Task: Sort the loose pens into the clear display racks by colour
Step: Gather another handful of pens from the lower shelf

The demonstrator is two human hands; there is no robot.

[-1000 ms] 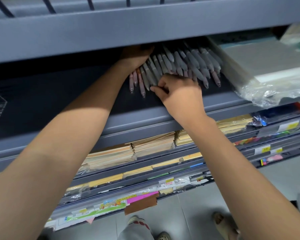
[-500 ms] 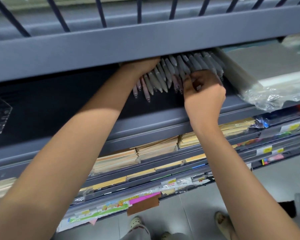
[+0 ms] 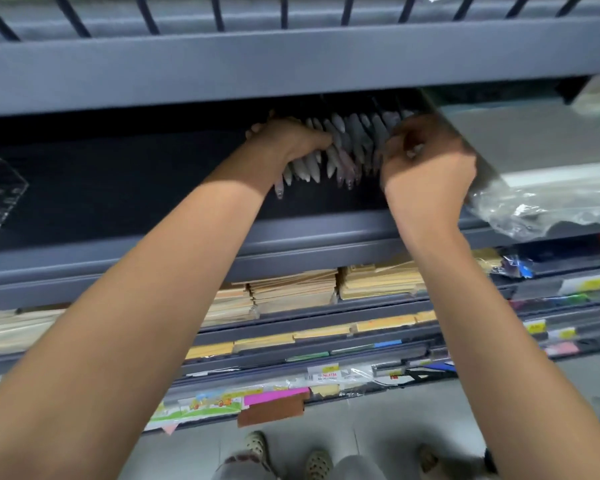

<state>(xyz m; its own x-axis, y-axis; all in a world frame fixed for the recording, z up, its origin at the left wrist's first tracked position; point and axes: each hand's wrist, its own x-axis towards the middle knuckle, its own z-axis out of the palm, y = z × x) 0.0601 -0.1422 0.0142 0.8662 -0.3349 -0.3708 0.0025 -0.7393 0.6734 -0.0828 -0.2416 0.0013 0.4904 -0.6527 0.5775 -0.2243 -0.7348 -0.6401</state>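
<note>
Many loose pens (image 3: 340, 150) fanned mid-shelf, near back edge | left hand (image 3: 288, 140) cupped over them | right hand (image 3: 426, 157) curled — contents unclear | light, slick, roll-prone — pinch mid-barrel

Both hands reach into the shelf (image 3: 291, 233) — left hand (image 3: 288, 140) and right hand (image 3: 426, 157) grip grey pens (image 3: 343, 147).

Right hand (image 3: 426, 161) moved from left part of pens (image 3: 343, 147) to right end, now curled closed.
</note>
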